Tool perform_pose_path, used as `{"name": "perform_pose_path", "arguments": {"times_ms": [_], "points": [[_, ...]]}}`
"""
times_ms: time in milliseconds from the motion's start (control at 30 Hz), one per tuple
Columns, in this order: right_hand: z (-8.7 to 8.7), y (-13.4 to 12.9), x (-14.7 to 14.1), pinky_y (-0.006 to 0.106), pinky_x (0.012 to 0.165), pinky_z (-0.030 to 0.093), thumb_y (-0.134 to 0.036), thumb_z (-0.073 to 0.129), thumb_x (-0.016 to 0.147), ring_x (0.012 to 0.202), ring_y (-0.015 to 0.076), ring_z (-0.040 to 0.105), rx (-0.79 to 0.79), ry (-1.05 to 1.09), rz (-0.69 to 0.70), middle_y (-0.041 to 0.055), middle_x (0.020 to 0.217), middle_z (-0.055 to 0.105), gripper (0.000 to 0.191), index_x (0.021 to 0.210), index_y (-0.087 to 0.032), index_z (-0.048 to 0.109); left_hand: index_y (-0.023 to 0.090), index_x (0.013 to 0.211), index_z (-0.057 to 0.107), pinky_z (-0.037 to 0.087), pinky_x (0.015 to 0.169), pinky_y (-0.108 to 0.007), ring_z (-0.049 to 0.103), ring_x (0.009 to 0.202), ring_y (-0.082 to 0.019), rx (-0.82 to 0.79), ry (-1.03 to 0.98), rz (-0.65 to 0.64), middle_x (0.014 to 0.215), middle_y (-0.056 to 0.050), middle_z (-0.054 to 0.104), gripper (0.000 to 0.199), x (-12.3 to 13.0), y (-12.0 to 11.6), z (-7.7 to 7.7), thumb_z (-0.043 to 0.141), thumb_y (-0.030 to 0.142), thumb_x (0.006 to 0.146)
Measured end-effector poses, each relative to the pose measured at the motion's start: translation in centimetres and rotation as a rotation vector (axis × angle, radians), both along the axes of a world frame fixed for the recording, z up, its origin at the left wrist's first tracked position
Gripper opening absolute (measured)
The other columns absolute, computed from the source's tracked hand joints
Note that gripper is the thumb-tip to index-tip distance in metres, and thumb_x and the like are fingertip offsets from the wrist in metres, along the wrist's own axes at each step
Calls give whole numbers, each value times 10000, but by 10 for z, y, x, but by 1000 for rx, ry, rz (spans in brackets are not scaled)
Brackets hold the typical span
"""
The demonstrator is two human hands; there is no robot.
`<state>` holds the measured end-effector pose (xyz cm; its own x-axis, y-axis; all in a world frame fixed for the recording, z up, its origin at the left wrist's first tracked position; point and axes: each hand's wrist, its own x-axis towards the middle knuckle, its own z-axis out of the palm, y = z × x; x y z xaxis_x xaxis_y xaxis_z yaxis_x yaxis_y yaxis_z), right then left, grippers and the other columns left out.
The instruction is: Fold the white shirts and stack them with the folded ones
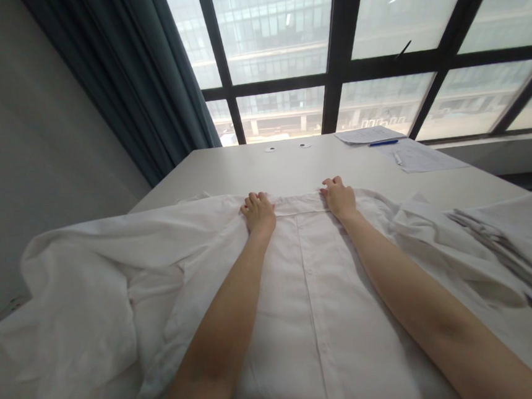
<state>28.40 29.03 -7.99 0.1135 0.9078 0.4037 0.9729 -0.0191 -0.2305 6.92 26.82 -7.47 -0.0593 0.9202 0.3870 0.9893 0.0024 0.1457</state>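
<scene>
A white buttoned shirt point(283, 285) lies spread over the table, its button strip running down the middle and its collar band at the far end. My left hand point(258, 211) grips the shirt at the left side of the collar, fingers curled on the cloth. At the collar's right side my right hand point(339, 198) has its fingers bent and pinched on the fabric. One sleeve spreads out to the left and hangs toward the table's edge. The other sleeve lies crumpled on the right.
Folded white cloths point(525, 233) are stacked at the right. Papers point(423, 155) with a blue pen point(383, 143) lie at the back right of the white table point(239, 167). Windows stand behind it, and a dark blue curtain point(143, 67) hangs at the left.
</scene>
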Motion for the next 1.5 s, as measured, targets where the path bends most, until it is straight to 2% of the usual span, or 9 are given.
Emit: {"name": "perform_pose_path", "arguments": {"times_ms": [167,267,367,567,800,1033,1200,1333,1500], "points": [[11,-7,-16,461,1000,325,-151,328,953,1171,311,533,23,-82,60,198,1303,556,402,1272,-127,571,118,1445,368,223,1146,-427,308,1408,-260,-34,55,-217,1546,-166,323,469,19,-5,6,305,190,985],[7,-7,-29,404,1067,288,-229,343,972,1259,252,482,-59,-121,184,133,1397,539,402,1296,-173,574,160,1496,318,180,1189,-372,235,1466,-194,-160,111,-417,1601,-82,272,510,29,-5,0,311,277,1000],[-4,-3,-33,430,1114,257,-342,284,1003,1367,240,391,-191,-139,251,84,1499,462,468,1391,-202,507,155,1522,279,193,1194,-395,203,1485,-206,-294,137,-514,1613,-77,234,563,31,-5,-6,286,384,1008],[-10,5,-24,496,1151,205,-482,166,1005,1474,254,208,-366,-142,265,63,1615,243,600,1532,-226,295,171,1559,170,125,1202,-462,82,1506,-248,-403,138,-548,1632,-107,108,643,22,-5,-2,215,502,1010],[-10,7,-15,509,1165,179,-525,173,987,1484,262,169,-398,-142,266,87,1626,191,656,1548,-195,256,324,1551,188,119,1194,-483,62,1505,-264,-431,140,-579,1641,-70,79,606,2,-10,-2,227,574,1000],[-15,1,18,530,1148,227,-449,215,991,1463,280,243,-354,-124,185,105,1597,272,603,1525,-190,315,181,1553,207,132,1191,-499,58,1506,-265,-405,108,-480,1631,-132,96,667,-9,-11,-6,181,559,1003],[-16,-8,23,579,1138,204,-297,257,976,1454,311,256,-214,-119,96,181,1570,309,565,1498,-98,342,186,1549,231,154,1185,-509,87,1503,-285,-372,94,-430,1628,-139,123,662,-7,-11,-8,173,555,1003],[-10,-12,11,501,1181,139,-182,279,948,1478,249,196,-94,-136,189,153,1576,313,554,1485,-67,353,237,1539,268,176,1175,-517,107,1499,-302,-349,97,-440,1625,-132,161,629,-8,-12,-8,204,559,1003],[-10,-11,-7,337,1157,267,-214,280,977,1424,156,334,-133,-153,443,49,1518,443,498,1437,-165,467,328,1516,311,168,1168,-542,124,1498,-299,-320,108,-485,1623,-89,199,554,-9,-14,-6,231,541,1011]]}}
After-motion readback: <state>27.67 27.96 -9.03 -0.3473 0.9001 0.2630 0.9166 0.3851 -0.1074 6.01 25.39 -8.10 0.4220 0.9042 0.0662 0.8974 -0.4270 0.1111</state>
